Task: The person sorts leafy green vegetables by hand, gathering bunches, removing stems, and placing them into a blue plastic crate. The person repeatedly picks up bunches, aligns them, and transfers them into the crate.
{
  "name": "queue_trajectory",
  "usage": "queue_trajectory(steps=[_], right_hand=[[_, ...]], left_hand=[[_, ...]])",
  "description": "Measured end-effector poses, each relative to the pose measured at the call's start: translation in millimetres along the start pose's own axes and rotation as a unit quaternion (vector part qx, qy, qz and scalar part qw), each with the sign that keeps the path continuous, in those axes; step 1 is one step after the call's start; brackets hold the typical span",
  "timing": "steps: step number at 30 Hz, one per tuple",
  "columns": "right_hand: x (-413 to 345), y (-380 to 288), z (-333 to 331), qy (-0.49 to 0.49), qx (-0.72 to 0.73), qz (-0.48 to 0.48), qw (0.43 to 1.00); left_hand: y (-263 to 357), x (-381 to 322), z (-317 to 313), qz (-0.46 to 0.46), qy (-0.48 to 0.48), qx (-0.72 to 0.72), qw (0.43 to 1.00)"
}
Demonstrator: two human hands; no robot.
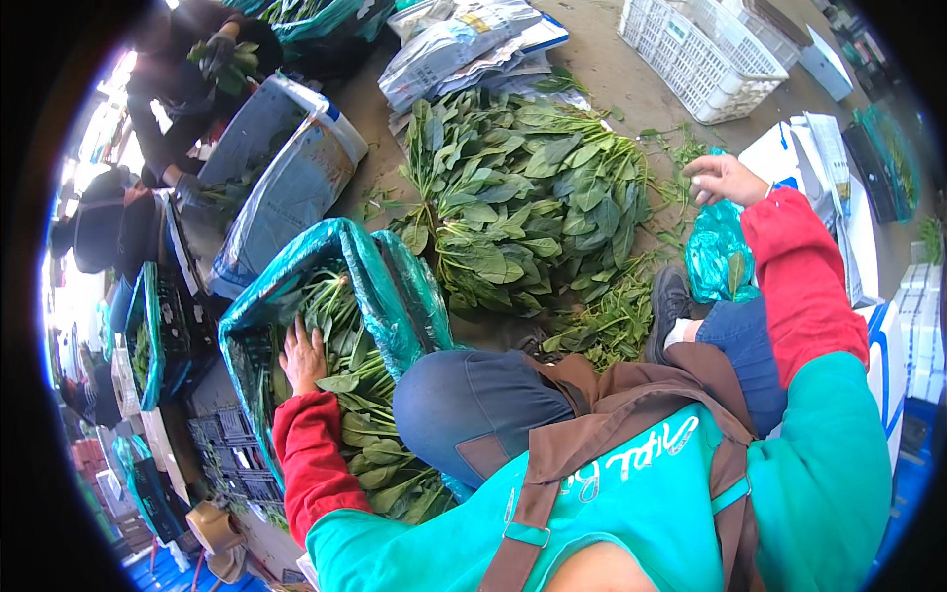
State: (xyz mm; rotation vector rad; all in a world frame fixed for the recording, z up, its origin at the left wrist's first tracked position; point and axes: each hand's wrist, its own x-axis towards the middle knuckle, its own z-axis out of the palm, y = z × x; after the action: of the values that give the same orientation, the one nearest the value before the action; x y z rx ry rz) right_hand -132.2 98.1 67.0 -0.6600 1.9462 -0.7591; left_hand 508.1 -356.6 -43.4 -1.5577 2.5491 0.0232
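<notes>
Fingers apart, my left hand [303, 358] rests on bunches of leafy greens [385, 436] in a crate lined with green plastic film [373, 296]; whether it grips any stems cannot be told. On the other side, my right hand [716, 180] is raised with bent fingers and nothing visible in it, just above a crumpled green plastic bag [716, 248]. Between the hands, a large heap of leafy green bunches [518, 214] lies on the ground in front of me. Loose leaves and stems [614, 318] are scattered beside my shoe.
A stack of paper and plastic sheets [459, 52] lies beyond the heap. A white plastic basket [699, 63] stands at the back right, white foam boxes [865, 244] at my right. At the back left a gloved co-worker [177, 111] handles greens over a foam box [285, 177].
</notes>
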Motion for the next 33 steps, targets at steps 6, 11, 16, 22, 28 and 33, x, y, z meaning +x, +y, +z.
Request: queue_trajectory(steps=[6, 11, 16, 22, 28, 33], right_hand=[[54, 93, -13, 0.105, 0.028, 0.117, 0.987], [80, 169, 25, 0.038, 0.0, 0.21, 0.977], [97, 223, 78, 0.029, 0.001, 0.206, 0.978], [113, 245, 167, 0.109, -0.174, 0.108, 0.973], [102, 218, 189, 0.096, -0.371, 0.069, 0.921], [120, 191, 128, -0.19, -0.294, 0.119, 0.929]], left_hand=[[-26, 36, -50, 0.068, -0.13, 0.028, 0.989], [35, 36, -156, 0.075, -0.128, 0.11, 0.983], [213, -27, -221, 0.188, -0.08, -0.297, 0.933], [401, -87, -204, 0.431, -0.225, -0.281, 0.827], [399, -70, -118, 0.383, -0.286, -0.187, 0.858], [411, -41, -89, 0.362, -0.256, -0.101, 0.891]])
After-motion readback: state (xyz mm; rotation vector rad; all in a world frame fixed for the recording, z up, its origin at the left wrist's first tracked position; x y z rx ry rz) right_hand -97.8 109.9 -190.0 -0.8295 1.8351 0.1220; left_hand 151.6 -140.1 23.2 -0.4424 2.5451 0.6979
